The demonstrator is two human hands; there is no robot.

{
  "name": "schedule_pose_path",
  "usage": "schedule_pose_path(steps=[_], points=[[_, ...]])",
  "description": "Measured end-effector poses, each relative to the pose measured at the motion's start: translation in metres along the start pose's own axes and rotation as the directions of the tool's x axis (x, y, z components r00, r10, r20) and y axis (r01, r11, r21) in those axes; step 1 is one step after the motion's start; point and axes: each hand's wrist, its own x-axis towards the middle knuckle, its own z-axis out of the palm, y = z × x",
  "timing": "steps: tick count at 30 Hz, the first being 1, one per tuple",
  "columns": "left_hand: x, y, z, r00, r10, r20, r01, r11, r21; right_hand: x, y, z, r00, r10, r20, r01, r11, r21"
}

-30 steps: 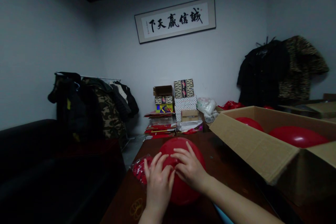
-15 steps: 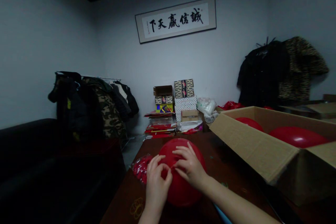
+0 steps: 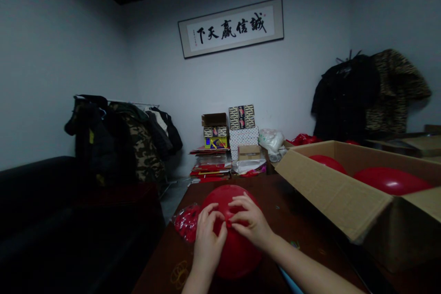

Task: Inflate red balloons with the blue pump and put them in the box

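Note:
A round red balloon (image 3: 237, 252) rests on the dark brown table (image 3: 292, 211), with its neck facing up toward me. My left hand (image 3: 209, 232) is on its left side, thumb and index finger pinched at the neck. From the right, my right hand (image 3: 250, 220) pinches the same small red neck, its other fingers curved over the balloon. The fingertips of both hands nearly meet there. Just left of the balloon lies a clear bag of small red items (image 3: 188, 223).
An open cardboard box (image 3: 341, 193) holding red balloons (image 3: 391, 180) stands at the right. Yellow rubber bands (image 3: 179, 274) lie at the table's near left. Stacked boxes (image 3: 244, 140) are beyond the far edge, and a black sofa (image 3: 37, 179) is at left.
The balloon has shifted slightly left and toward me between my hands. My right hand's fingers have drawn in closer to the neck, where a small red knob now shows.

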Motion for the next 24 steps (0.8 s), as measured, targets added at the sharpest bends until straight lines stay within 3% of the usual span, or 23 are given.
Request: schedule_pose_path(steps=[4, 9, 24], points=[[-0.005, -0.001, 0.000, 0.995, 0.087, 0.057, -0.088, 0.996, 0.017, -0.002, 0.002, 0.001, 1.000, -0.029, -0.006, 0.029, 1.000, 0.005], [-0.007, -0.004, -0.001, 0.982, 0.187, 0.038, -0.189, 0.977, 0.095, -0.002, 0.004, 0.001, 0.999, -0.052, -0.016, 0.052, 0.999, -0.007], [-0.007, 0.007, -0.001, 0.966, 0.256, 0.016, -0.255, 0.953, 0.161, -0.009, 0.013, 0.001, 0.997, -0.048, 0.055, 0.053, 0.994, -0.097]])
